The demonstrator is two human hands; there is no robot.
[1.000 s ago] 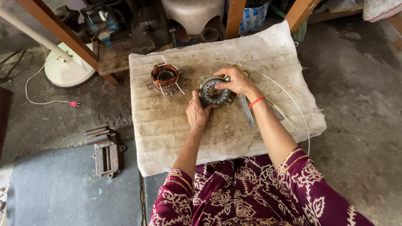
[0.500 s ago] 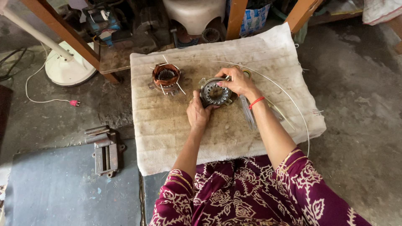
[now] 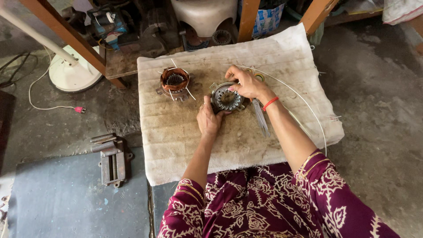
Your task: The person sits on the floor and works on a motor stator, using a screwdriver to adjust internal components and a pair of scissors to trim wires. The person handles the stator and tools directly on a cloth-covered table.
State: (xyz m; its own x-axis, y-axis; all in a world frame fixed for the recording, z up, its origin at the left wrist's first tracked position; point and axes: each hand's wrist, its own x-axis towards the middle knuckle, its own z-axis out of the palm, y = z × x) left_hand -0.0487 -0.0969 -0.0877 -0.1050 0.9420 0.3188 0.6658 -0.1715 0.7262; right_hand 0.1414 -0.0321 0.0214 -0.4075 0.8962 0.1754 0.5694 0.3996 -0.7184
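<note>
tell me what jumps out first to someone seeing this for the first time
Both hands meet on a round toothed metal stator core at the middle of a stained white cloth pad: left hand below it, right hand on top. A copper-wound stator sits to its left, and a small bench vise lies on the floor.

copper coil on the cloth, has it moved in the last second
No. The copper coil sits at the same spot on the cloth, left of the metal ring; only the camera shifted.

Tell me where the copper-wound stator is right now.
In the head view, the copper-wound stator sits on the upper left part of the stained white cloth pad, apart from the bare metal stator that both hands work on to its right.
</note>
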